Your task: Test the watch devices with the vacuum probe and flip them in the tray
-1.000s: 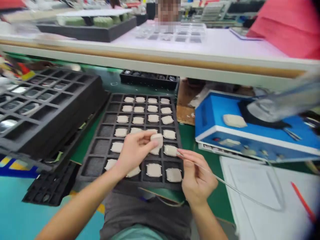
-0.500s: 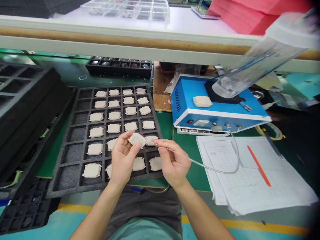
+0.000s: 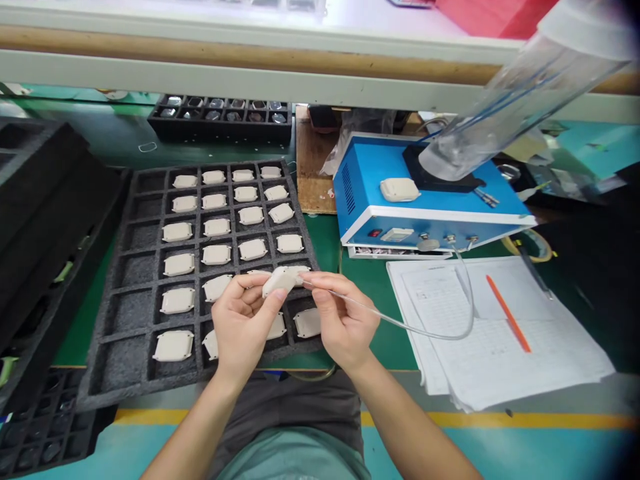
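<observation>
Between finger and thumb, my left hand (image 3: 246,320) holds a cream watch-shaped part (image 3: 280,281) tilted above the foam tray. My right hand (image 3: 345,317) pinches the thin end of a clear tube (image 3: 400,325), its tip close to the part's right edge; whether they touch I cannot tell. The tube curves back to the front of a blue box (image 3: 380,193). Under both hands lies a dark foam tray (image 3: 123,313) with similar cream parts in its compartments; its left column holds none. One more cream part (image 3: 399,189) rests on top of the blue box.
Stacked black foam trays (image 3: 35,220) stand at the left. A black tray of small glassy pieces (image 3: 220,130) sits at the back. Papers (image 3: 450,347) with a red pen (image 3: 507,312) lie at the right. A clear cylinder (image 3: 505,113) leans over the blue box, below a shelf edge (image 3: 250,87).
My left hand has turned the held part, so it now shows more edge-on. The view has shifted slightly down and to the right. My right hand still pinches the tube.
</observation>
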